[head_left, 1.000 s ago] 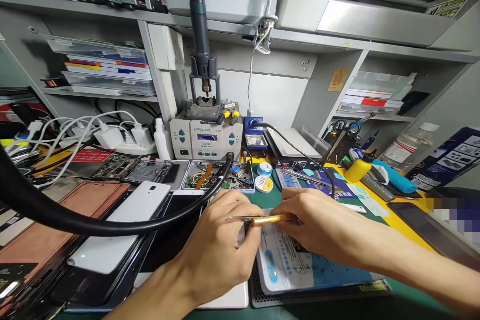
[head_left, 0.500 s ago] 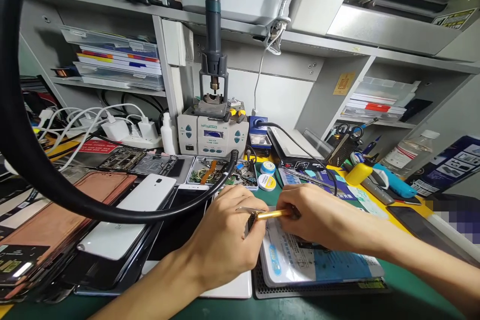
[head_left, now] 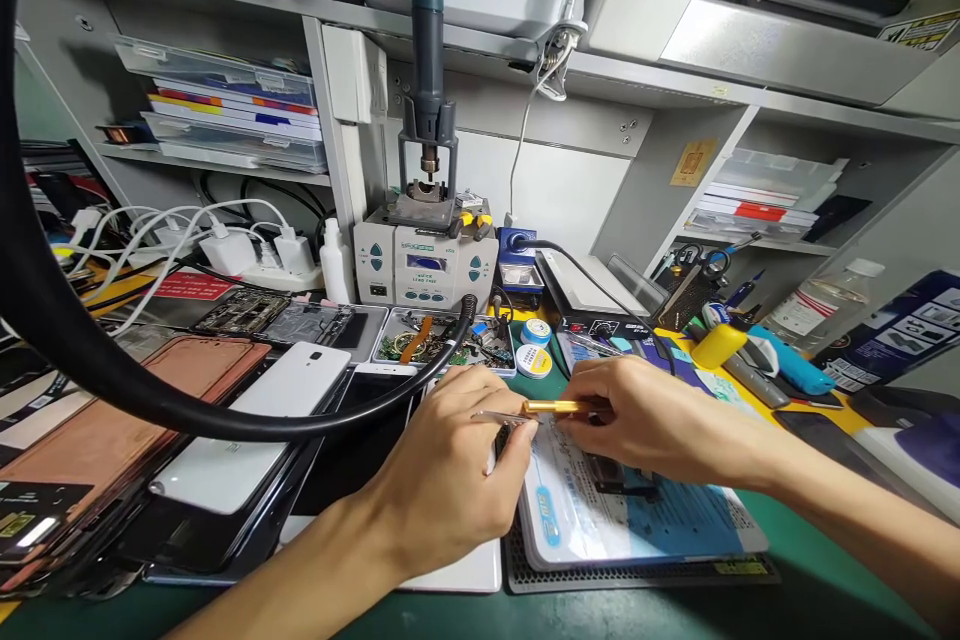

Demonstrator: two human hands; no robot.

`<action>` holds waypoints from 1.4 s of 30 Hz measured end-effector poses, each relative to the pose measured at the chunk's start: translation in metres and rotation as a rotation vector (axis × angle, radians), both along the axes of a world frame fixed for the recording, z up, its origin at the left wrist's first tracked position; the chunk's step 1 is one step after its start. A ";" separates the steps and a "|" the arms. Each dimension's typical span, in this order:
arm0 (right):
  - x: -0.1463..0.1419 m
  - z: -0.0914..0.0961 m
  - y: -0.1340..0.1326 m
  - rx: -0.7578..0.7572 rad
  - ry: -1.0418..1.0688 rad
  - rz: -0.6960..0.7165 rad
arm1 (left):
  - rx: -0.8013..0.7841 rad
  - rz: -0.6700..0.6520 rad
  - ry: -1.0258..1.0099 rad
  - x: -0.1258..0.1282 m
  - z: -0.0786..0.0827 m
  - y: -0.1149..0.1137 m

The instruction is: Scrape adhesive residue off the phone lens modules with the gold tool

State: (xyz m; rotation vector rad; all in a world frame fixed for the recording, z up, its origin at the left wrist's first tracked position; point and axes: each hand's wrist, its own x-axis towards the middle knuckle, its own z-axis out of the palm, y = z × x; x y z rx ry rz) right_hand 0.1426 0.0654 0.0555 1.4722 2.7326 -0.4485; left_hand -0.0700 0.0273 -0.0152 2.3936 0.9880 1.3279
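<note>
My left hand is curled over the left edge of a white and blue repair mat, its fingers pinched on a thin silver tool, likely tweezers. My right hand grips a gold-handled tool that lies level and points left, meeting the silver tool's tip. A small dark part sits just under the two tips, mostly hidden by my fingers. A dark board lies on the mat below my right hand.
A thick black hose arcs across the left. Phones and back covers pile up at the left. A hot-air station, a parts tray, solder tins and a blue tool stand behind. Shelves rise at the back.
Both hands have shifted slightly up and to the right with their tools. The view has moved a little, so the hose now fills more of the left side.
</note>
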 end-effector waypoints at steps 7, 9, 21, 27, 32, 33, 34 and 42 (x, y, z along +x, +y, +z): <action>-0.009 0.000 0.002 -0.017 0.007 0.030 | 0.002 -0.010 -0.012 -0.001 0.001 0.000; -0.009 -0.001 0.003 -0.018 0.016 0.023 | 0.004 -0.015 -0.014 -0.001 0.001 0.000; 0.009 0.000 -0.001 -0.148 0.105 -0.081 | 0.015 -0.008 -0.018 0.000 0.000 -0.001; 0.011 0.001 0.004 -0.307 0.221 -0.139 | 0.000 -0.023 -0.028 0.000 0.002 -0.001; 0.022 0.006 0.007 -0.403 0.457 -0.251 | -0.009 -0.042 -0.042 0.002 0.000 -0.001; 0.026 0.006 0.007 -0.444 0.518 -0.276 | -0.009 -0.048 -0.042 0.002 0.000 -0.002; 0.030 0.006 0.006 -0.489 0.584 -0.302 | -0.008 -0.053 -0.042 0.003 -0.001 -0.002; 0.037 -0.003 -0.011 -0.841 1.035 -0.408 | 0.002 -0.030 -0.116 0.006 0.007 -0.007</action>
